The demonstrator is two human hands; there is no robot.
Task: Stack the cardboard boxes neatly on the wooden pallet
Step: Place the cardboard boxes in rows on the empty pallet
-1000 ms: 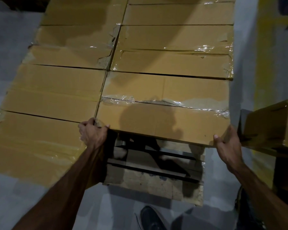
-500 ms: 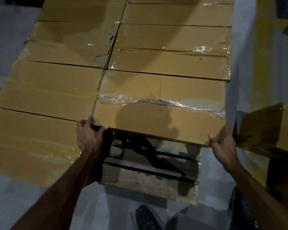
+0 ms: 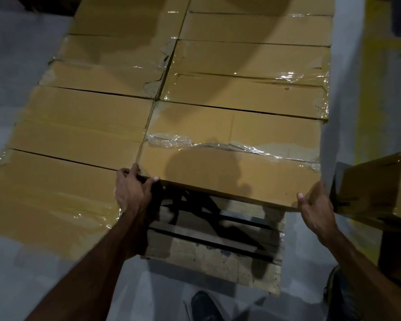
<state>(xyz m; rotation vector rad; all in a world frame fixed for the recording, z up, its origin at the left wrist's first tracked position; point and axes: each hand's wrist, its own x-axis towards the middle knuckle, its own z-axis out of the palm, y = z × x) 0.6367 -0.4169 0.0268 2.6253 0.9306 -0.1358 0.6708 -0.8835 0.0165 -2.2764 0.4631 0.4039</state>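
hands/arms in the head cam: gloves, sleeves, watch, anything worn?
Nothing worn that shows. The left hand and right hand are bare, with no gloves, and no rings are visible in this dim light. Both forearms are bare up to the frame edge, with no sleeve, watch or wristband in view. A short thumbnail shows on the right hand.

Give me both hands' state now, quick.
Left hand: grips the near-left corner of the box, fingers curled over its edge.
Right hand: holds the box's near-right corner, thumb on top.
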